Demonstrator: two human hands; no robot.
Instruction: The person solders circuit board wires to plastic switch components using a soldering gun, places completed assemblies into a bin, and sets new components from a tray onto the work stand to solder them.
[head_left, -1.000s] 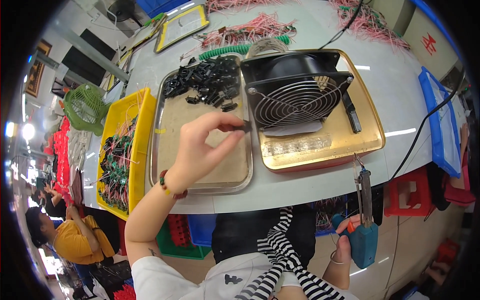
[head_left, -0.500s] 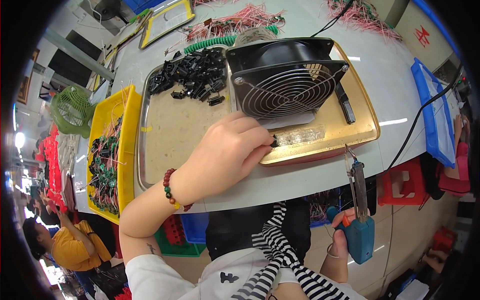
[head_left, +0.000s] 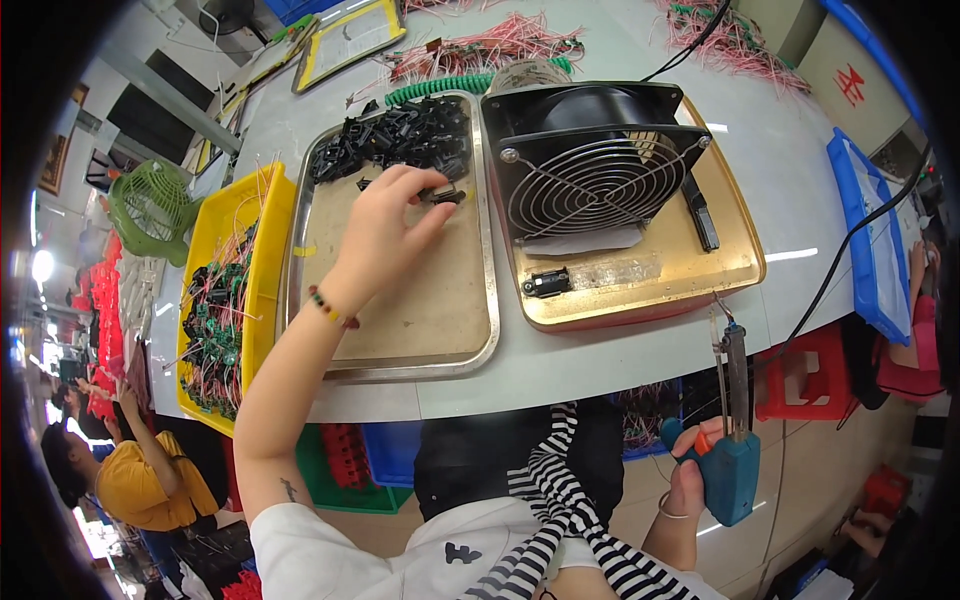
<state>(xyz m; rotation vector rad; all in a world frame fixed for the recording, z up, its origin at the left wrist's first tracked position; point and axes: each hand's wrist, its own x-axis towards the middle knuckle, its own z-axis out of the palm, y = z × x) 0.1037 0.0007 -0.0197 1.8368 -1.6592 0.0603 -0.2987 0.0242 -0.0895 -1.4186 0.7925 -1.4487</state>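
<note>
My left hand [head_left: 388,225] reaches over one silver tray [head_left: 440,310], thumb and forefinger curved on either side of one small black part [head_left: 445,196]; I cannot tell whether they grip it. My right hand [head_left: 687,478] is wrapped around the handle of one teal soldering gun [head_left: 730,475], its tip near the edge of one gold tray [head_left: 700,277]. Beyond my left fingers, the silver tray bears one heap of black parts [head_left: 400,138], too many to count. On the gold tray are one black fan [head_left: 600,185], one loose black piece [head_left: 547,283] at the end of one clear strip [head_left: 625,271], and one black clip [head_left: 703,218]. Farther out are one yellow bin [head_left: 262,310] of wired parts, one green coil [head_left: 430,90] and two pink wire bundles [head_left: 500,45].
</note>
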